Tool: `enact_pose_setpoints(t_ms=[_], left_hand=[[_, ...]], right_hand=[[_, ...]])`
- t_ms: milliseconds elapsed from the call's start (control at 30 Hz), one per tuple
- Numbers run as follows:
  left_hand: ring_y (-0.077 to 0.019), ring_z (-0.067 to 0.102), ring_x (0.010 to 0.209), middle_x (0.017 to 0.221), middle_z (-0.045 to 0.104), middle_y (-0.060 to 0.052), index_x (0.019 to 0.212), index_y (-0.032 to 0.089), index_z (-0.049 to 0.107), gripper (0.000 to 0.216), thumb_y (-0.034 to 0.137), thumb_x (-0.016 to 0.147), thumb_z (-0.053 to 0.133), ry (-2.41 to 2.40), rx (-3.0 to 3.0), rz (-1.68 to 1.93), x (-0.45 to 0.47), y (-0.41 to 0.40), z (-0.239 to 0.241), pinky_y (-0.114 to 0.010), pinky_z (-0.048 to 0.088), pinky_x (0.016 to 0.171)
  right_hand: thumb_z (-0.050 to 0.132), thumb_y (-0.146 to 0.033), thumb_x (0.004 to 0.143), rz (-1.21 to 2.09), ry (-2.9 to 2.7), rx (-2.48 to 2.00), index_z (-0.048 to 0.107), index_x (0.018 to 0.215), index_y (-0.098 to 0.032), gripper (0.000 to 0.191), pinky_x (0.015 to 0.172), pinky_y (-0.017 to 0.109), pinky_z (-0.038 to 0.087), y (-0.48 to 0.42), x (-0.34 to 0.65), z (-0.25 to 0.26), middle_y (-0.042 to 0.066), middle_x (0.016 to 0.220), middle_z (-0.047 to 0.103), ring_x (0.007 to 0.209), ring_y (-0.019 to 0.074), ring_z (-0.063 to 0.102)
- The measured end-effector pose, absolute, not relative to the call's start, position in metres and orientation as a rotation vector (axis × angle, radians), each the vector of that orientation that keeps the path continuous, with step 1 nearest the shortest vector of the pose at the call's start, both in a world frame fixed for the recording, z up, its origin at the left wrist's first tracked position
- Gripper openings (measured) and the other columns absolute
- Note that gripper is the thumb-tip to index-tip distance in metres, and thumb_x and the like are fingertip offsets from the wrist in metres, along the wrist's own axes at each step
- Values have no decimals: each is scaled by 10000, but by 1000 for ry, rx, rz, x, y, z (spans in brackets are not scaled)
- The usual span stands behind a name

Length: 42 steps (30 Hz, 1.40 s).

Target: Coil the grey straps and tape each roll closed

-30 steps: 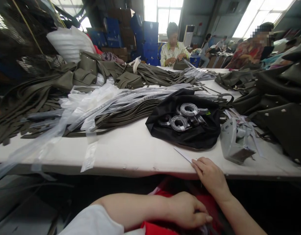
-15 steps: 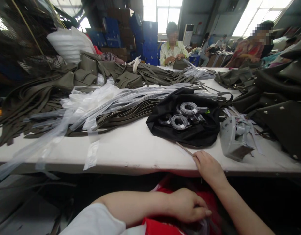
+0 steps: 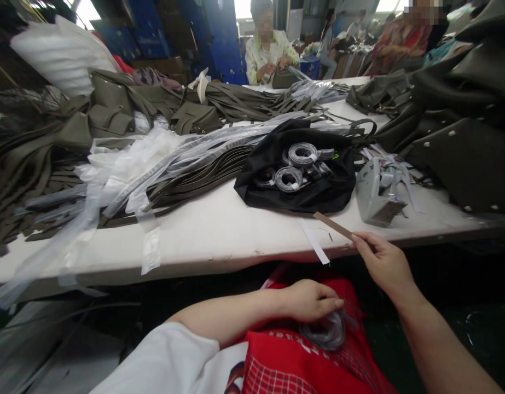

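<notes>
My right hand (image 3: 381, 262) is above the table's front edge, its thumb and fingers pinched on one end of a narrow brown strip (image 3: 334, 225). The strip's free end points up and left toward the black bag. Down at my lap, my left hand (image 3: 312, 301) is closed on a coiled strap in clear plastic (image 3: 328, 335), which rests against the red apron (image 3: 283, 355). My fingers hide the coil's upper part. A white paper strip (image 3: 314, 242) lies at the table edge, left of my right hand.
On the white table (image 3: 219, 232), a black bag (image 3: 256, 189) bears several plastic-wrapped coils (image 3: 289, 179). A grey tape dispenser (image 3: 369, 189) stands right of it. Dark straps (image 3: 203, 175) and plastic sleeves (image 3: 154, 158) lie left; dark leather-like pieces (image 3: 469, 164) pile up right. Co-workers sit beyond.
My right hand has moved right and lifted with the brown strip, whose flat face now shows. The white paper strip has come into plain view. My view has tilted down, showing more of the coil.
</notes>
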<state>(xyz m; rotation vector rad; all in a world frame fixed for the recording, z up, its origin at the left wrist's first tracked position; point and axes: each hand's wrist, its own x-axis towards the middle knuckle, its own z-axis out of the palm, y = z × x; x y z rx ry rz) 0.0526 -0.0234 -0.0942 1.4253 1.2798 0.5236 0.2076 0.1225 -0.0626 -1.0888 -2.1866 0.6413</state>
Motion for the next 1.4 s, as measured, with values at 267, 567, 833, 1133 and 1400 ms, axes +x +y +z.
enact_pose_setpoints(t_ms=[267,567,833,1133,1400], left_hand=[[-114,527,645,691,577,15,924,156,698,401,456,971,437,1290,1358,535,49,-23,-93,-209,416,648],[-104,517,667,712,580,15,914,139,695,367,395,981,441,1217,1418,582,47,-22,-99,-191,425,660],[-154,640,848,947,716,-45,1045,148,708,414,469,979,457,1199,1612,597,47,-26,-89,-223,467,814],[-217,655,971,1026,719,-133,1053,74,717,805,594,1007,103,1277,1543,548,47,-27,-89,-285,470,922],[-186,644,1007,1077,719,-69,1084,141,705,626,511,1033,204,1187,1533,589,46,-27,-86,-257,458,949]], right_hand=[[600,-431,922,924,-2200,-908,755,1010,-284,232,841,306,534,91,236,-52,26,981,736,920,199,673],[556,-469,939,1008,-2262,-1017,753,1083,-324,284,713,268,531,71,259,-48,32,983,690,910,195,656],[584,-472,927,1065,-2257,-1034,776,915,-273,277,705,263,533,59,247,-62,27,862,703,808,188,670],[563,-445,947,1122,-2454,-883,769,862,-271,283,672,287,534,55,248,-57,38,813,695,750,192,658],[553,-402,967,1095,-2454,-891,747,1038,-277,241,780,297,533,63,255,-63,36,951,710,883,193,668]])
